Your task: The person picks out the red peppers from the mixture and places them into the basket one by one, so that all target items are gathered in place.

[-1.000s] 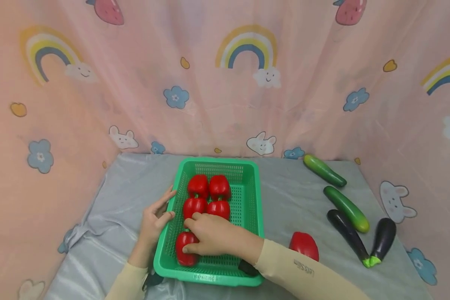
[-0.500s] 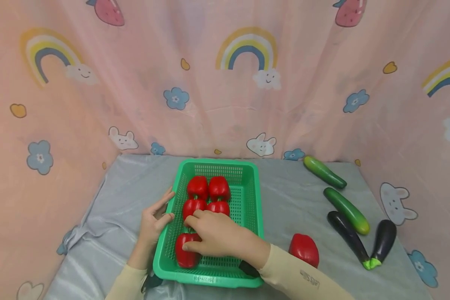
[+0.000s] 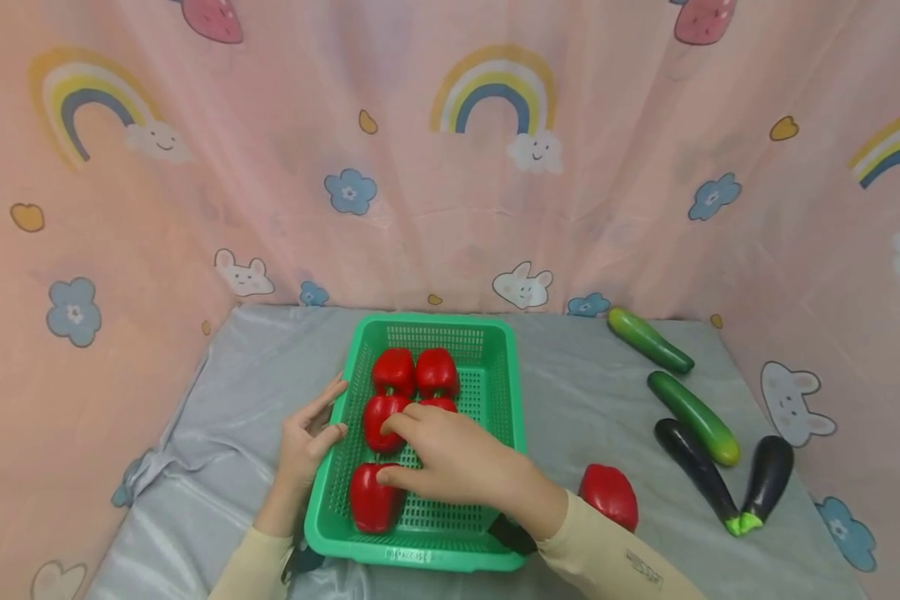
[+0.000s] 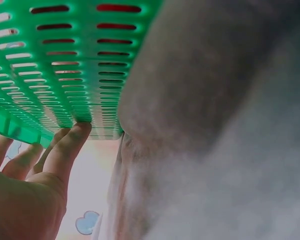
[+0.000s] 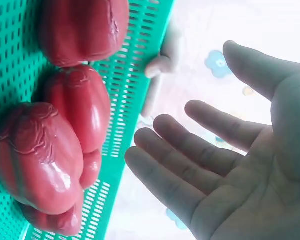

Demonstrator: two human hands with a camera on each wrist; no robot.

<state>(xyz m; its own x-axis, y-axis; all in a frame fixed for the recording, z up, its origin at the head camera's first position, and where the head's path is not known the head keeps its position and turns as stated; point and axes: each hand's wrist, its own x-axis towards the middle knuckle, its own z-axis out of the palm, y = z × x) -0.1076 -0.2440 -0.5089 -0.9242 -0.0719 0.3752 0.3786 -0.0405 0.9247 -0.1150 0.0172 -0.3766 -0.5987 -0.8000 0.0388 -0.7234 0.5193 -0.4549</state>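
A green plastic basket [image 3: 521,400] holds several red bell peppers. Two peppers stand at its back, including the back-left pepper [image 3: 394,372]; the middle-left pepper [image 3: 381,421] is partly covered by my right hand. My right hand [image 3: 457,454] hovers over the basket with nothing in it; in the right wrist view its fingers [image 5: 175,185] are extended, apart from the peppers. Its thumb lies just above the front-left pepper [image 3: 373,504] in the head view. My left hand [image 3: 303,442] rests against the basket's left side, and its fingertips [image 4: 82,127] touch the slotted outer wall.
One more red bell pepper [image 3: 610,497] lies on the grey cloth [image 3: 570,392] right of the basket, near my right sleeve. Farther right are two cucumber-like green vegetables [image 3: 693,417] and two eggplants [image 3: 768,475]. A pink patterned curtain [image 3: 435,233] hangs behind.
My right hand has let go of the front-left pepper and lifted slightly up and to the right. The pepper stays in the basket. My left hand keeps its place.
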